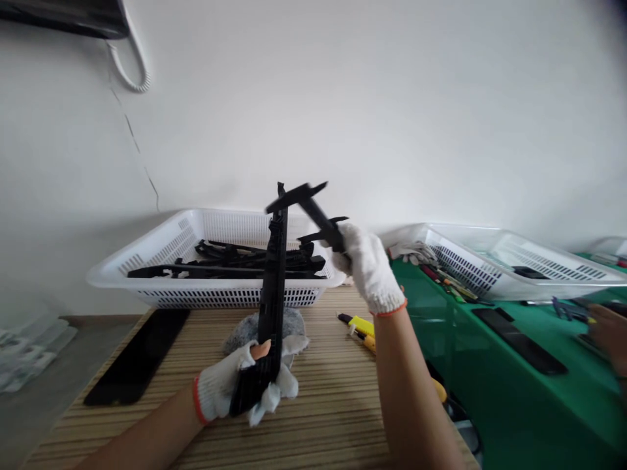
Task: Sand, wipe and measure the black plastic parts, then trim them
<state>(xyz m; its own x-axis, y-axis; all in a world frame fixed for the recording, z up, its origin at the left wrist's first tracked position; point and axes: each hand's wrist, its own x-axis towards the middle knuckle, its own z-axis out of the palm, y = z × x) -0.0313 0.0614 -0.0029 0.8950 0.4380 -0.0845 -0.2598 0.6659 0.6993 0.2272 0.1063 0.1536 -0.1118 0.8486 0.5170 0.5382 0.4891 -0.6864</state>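
My left hand (228, 385), in a white knit glove with an orange cuff, is closed around the lower end of a long black plastic strip (272, 294). The strip stands nearly upright, with ribs and clips along its length. My right hand (367, 271), gloved the same way, grips a black caliper (317, 217) by its beam. Its jaws are spread, and its upper end overlaps the strip's top in the view; I cannot tell if they touch. Behind the left hand, a grey fuzzy pad (242, 331) lies on the wooden table (323, 398).
A white basket (110, 277) behind holds several black plastic parts (235, 254). A black flat panel (140, 356) lies left, a yellow utility knife (362, 326) right. On the green table (435, 326) stand another white basket (553, 287) and tools. A co-worker's hand (607, 333) shows far right.
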